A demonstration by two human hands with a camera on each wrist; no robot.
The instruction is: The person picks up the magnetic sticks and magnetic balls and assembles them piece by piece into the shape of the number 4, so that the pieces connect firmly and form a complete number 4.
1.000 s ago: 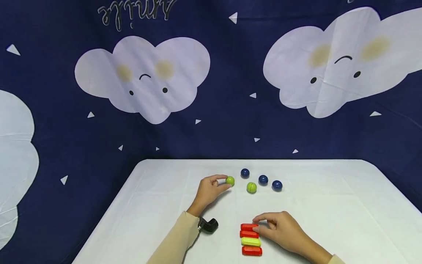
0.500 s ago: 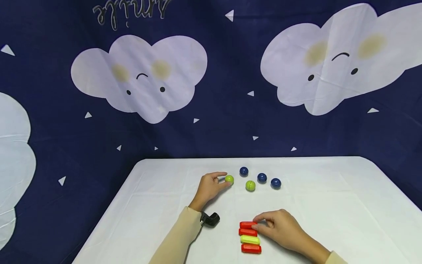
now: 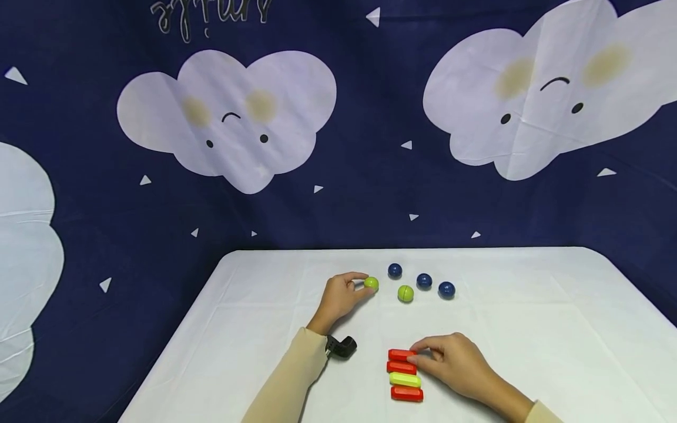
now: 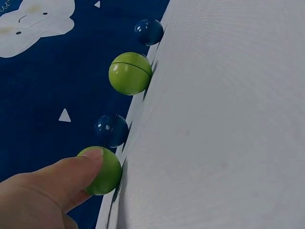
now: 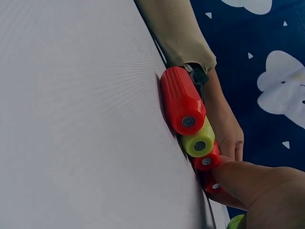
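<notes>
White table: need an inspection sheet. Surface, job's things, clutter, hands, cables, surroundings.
Surface: white table, faint creases.
Job's things: two green balls, three blue balls; three red bars and one yellow bar in a row.
Clutter: nothing seen.
Hands: left hand, black device at its wrist, pinches the left green ball; right hand pinches the farthest red bar at its right end.
Cables: nothing seen.
Surroundings: navy backdrop with upside-down white clouds.

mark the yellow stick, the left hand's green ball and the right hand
Yellow stick (image 3: pixel 405 380), head view, middle of top
Green ball (image 4: pixel 107 175), left wrist view, middle of its uncovered side
Right hand (image 3: pixel 459 365), head view, between knuckles and wrist
</notes>
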